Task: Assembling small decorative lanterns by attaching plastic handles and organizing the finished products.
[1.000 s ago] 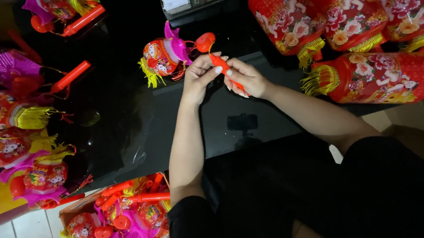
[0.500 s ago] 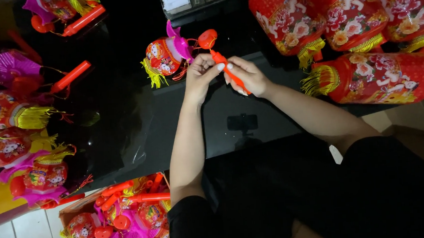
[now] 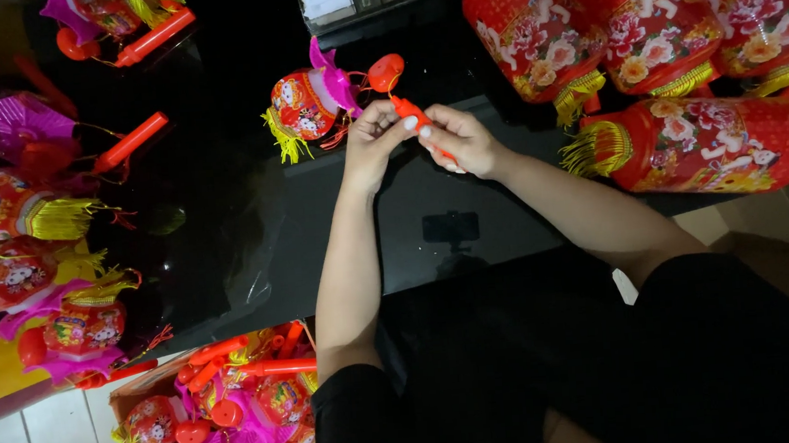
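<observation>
Both hands, left hand (image 3: 372, 140) and right hand (image 3: 459, 140), pinch an orange lantern handle (image 3: 420, 127) between them, steadying its small paper lantern (image 3: 309, 102) on the black tabletop (image 3: 226, 196).

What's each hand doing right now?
Left hand: fingers closed on the upper end of the orange handle stick.
Right hand: closed around the same stick's lower part.

We've got a slim orange plastic handle stick (image 3: 420, 127) tilted diagonally, wired to a small round red paper lantern (image 3: 310, 104) with pink fins lying on the black tabletop.
</observation>
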